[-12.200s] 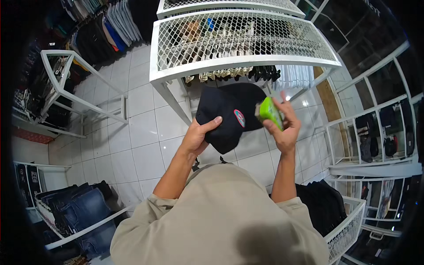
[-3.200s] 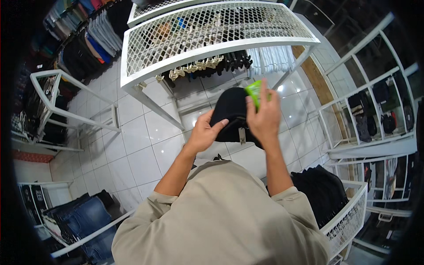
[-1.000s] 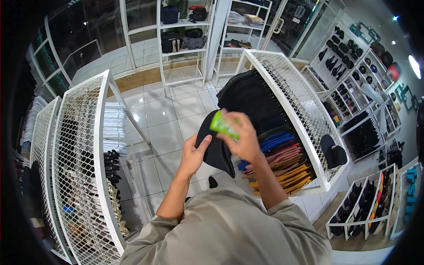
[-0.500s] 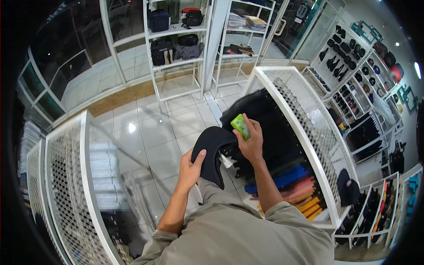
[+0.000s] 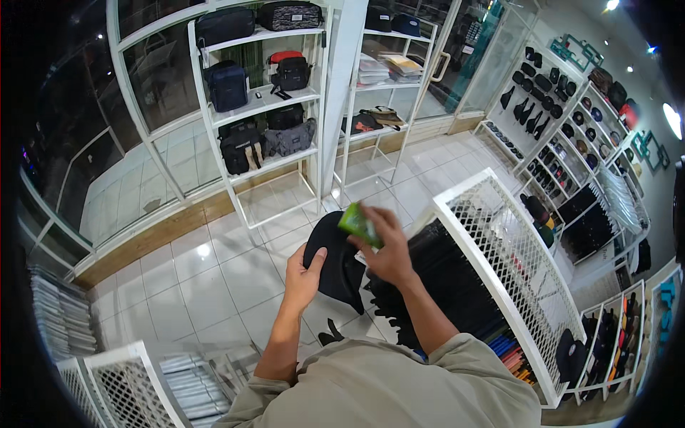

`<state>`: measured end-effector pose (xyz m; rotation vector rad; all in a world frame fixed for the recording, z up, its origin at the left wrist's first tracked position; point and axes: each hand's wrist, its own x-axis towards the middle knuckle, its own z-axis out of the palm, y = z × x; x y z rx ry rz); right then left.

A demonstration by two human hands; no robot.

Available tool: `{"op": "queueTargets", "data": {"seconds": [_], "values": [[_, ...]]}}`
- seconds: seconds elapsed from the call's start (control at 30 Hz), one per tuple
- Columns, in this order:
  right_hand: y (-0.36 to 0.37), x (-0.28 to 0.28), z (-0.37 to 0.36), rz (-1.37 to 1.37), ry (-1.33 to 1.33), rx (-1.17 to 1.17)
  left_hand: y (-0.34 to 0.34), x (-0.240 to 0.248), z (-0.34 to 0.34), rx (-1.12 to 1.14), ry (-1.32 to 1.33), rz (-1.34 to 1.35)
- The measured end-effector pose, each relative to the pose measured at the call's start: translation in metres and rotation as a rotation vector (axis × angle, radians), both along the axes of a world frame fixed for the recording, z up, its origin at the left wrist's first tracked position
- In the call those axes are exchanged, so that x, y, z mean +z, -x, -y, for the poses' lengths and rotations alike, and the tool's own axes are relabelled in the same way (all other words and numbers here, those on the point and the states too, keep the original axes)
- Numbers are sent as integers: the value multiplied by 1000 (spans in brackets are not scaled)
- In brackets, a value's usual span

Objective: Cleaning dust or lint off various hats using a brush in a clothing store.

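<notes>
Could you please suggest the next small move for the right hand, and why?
Perhaps stroke the green block lightly along the cap, since the right hand holds it at the cap, while the left hand grips the cap's edge.

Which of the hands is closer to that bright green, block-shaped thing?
Right. The right hand is holding the bright green, block-shaped thing; the left hand is farther away, to its lower left, gripping the left edge of the black, curved fabric cap.
</notes>
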<state>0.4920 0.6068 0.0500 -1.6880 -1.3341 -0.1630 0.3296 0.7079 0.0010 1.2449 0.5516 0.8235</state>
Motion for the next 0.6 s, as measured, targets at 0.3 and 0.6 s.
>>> {"op": "queueTargets", "data": {"seconds": [0.3, 0.6], "values": [[-24, -6, -122, 28, -87, -210, 3, 10, -128, 3, -41, 0], [-35, 11, -198, 105, -151, -253, 11, 31, -185, -34, -57, 22]]}}
